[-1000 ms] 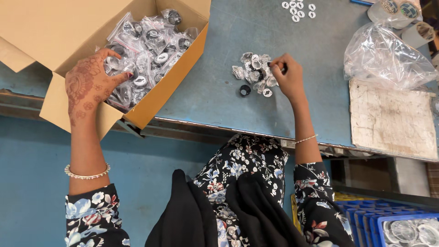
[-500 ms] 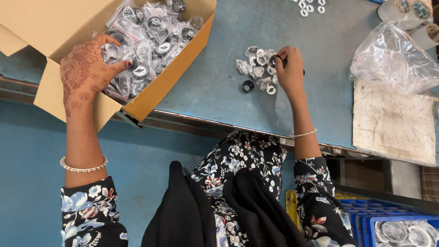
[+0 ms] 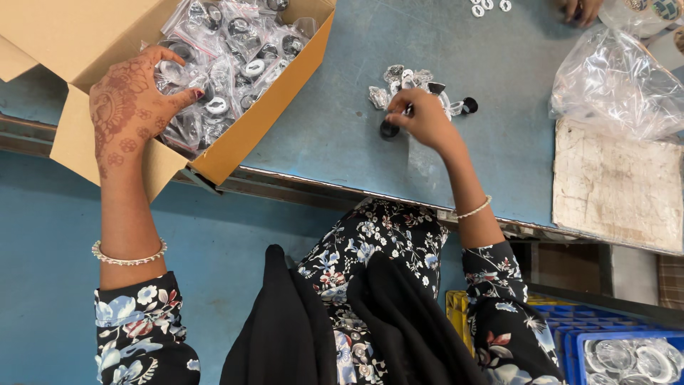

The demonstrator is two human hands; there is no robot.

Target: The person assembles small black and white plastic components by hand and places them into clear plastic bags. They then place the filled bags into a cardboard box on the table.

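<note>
My left hand, patterned with henna, rests over the near wall of a cardboard box and its fingers touch the small clear packets of ring-shaped parts inside. My right hand is pinched over a small heap of clear and black round parts on the blue-grey table. A black ring lies just left of its fingers; whether the fingers grip a part is hidden.
A crumpled clear plastic bag lies at the right, with a worn white board below it. Small white rings sit at the top edge, near another person's hand. A blue crate of clear parts stands at the lower right.
My right hand slid toward me over the heap of round parts. My left hand reached further into the box, onto the packets. The view shifted slightly.
</note>
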